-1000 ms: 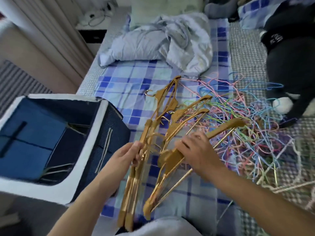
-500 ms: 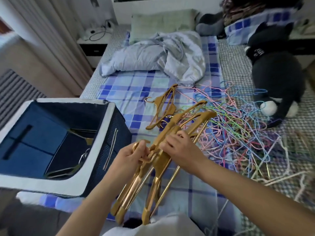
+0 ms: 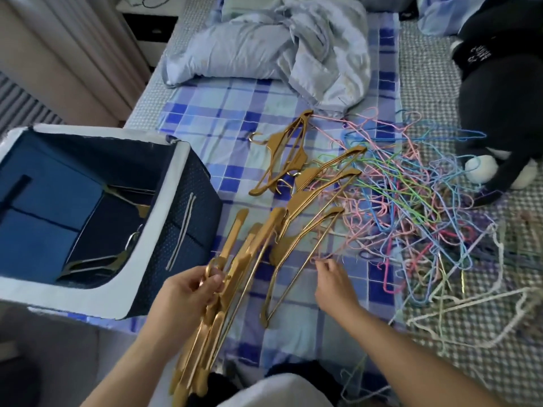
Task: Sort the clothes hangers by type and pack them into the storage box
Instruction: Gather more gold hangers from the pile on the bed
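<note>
My left hand [image 3: 191, 292] grips a bundle of gold hangers [image 3: 232, 277] by their hooks, low on the bed beside the storage box [image 3: 152, 230]. The box is dark blue fabric with a white rim and stands open, with a few hangers [image 3: 117, 259] lying inside. My right hand [image 3: 335, 284] is just right of the bundle, its fingertips at the bar of a loose gold hanger [image 3: 296, 259], not closed round it. More gold hangers [image 3: 285, 154] lie further up the checked sheet. A tangled pile of coloured wire hangers [image 3: 411, 207] spreads to the right.
A crumpled pale blue quilt [image 3: 279, 45] lies at the head of the bed. A black-and-white plush toy [image 3: 505, 98] sits at the right edge. White wire hangers [image 3: 470, 318] lie at the lower right. A curtain [image 3: 73, 54] hangs to the left.
My right hand has let go of the gold bundle and moved right to a loose gold hanger. My left hand now holds the bundle alone, lower and closer to the box.
</note>
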`<action>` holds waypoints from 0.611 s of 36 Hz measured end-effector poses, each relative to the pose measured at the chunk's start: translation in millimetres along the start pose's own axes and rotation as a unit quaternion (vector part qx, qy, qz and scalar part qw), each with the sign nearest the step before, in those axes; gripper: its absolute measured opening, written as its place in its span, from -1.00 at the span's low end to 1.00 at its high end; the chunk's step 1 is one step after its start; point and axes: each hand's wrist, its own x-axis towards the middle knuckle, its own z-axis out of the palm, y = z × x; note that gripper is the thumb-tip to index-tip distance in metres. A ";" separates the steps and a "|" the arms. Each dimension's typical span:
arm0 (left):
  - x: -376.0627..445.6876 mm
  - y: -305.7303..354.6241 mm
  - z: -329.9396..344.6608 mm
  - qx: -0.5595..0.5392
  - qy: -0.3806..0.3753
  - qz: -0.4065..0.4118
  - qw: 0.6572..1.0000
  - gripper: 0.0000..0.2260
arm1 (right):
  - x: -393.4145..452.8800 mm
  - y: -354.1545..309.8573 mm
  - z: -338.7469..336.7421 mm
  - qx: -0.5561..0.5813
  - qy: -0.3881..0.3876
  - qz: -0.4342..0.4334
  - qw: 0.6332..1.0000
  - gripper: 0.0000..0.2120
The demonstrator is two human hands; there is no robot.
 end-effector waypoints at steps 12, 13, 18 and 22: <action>12.2 -50.3 -11.5 -0.072 0.070 -0.127 0.987 -0.62 | 115.4 -49.8 114.3 0.369 -0.168 0.254 0.878 -0.90; 11.3 -53.5 -12.8 -0.067 0.072 -0.127 0.987 -0.61 | 121.6 -53.1 119.2 0.417 -0.169 0.268 0.852 -0.83; 7.2 -72.7 -18.4 -0.065 0.066 -0.131 0.987 -0.78 | 158.5 -35.2 190.3 0.449 -0.115 0.283 0.840 -0.75; -1.4 -87.7 -19.2 -0.013 0.040 -0.099 0.994 -0.86 | 128.1 -52.0 165.0 0.464 -0.038 0.272 0.842 -0.86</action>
